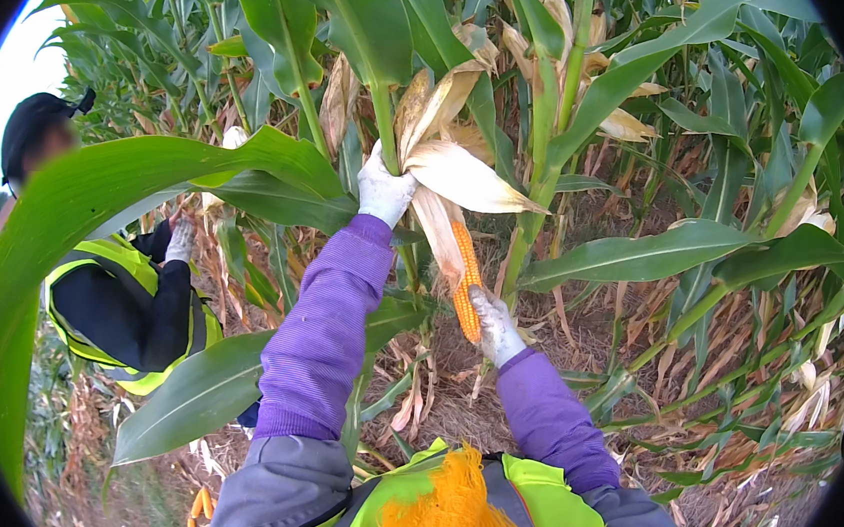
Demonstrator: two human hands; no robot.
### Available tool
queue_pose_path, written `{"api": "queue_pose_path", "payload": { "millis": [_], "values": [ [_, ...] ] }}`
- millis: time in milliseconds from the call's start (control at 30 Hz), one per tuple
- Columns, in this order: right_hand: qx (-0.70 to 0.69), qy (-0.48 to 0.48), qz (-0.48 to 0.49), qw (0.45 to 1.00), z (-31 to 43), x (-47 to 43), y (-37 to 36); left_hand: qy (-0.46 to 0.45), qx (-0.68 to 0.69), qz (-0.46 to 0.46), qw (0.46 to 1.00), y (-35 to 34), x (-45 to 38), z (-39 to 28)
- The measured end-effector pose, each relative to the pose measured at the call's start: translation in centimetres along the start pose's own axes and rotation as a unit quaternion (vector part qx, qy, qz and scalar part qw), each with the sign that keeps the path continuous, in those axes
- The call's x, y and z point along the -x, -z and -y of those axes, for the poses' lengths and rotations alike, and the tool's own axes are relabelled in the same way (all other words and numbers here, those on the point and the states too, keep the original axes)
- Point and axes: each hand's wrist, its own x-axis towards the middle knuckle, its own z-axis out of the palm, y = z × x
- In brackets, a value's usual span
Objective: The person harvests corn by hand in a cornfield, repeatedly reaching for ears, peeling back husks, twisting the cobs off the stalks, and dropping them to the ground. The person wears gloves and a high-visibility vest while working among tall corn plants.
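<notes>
My left hand (386,185), in a dirty white glove, is closed around a green maize stalk (384,113) at the base of the dry husks. My right hand (492,324), gloved too, holds the lower part of an orange ear of maize (468,282), its fingers on the ear's right side. The ear hangs tilted downward, its kernels bare in front, with a pale strip of husk (436,227) along its upper left side. Peeled, dry husk leaves (467,177) spread to the right of my left hand.
At the left, a co-worker (132,306) in a high-visibility vest reaches into the maize. A broad green leaf (98,182) arches across the left side. More stalks (541,191) stand ahead and to the right. Several orange ears (201,508) lie at the lower left, on ground littered with dry leaves.
</notes>
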Motion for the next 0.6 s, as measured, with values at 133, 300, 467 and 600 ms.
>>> {"api": "queue_pose_path", "payload": {
  "millis": [133, 300, 467, 600],
  "values": [
    [-0.008, -0.074, -0.043, 0.996, -3.9, 3.5, 5.1, -0.007, -0.006, 0.0, 1.0, 0.8, -0.3, -0.4],
    [-0.053, -0.111, 0.001, 0.992, -3.2, 6.2, 8.0, -0.028, 0.011, -0.003, 1.0, -0.3, -0.2, 0.5],
    [-0.057, -0.082, 0.019, 0.995, -1.9, 7.3, 9.2, -0.116, -0.273, -0.105, 0.949, -3.0, 3.6, -1.6],
    [-0.06, -0.095, 0.026, 0.993, -0.4, 8.6, 11.0, -0.219, -0.293, -0.024, 0.93, -5.6, 12.9, -3.8]
  ]
}}
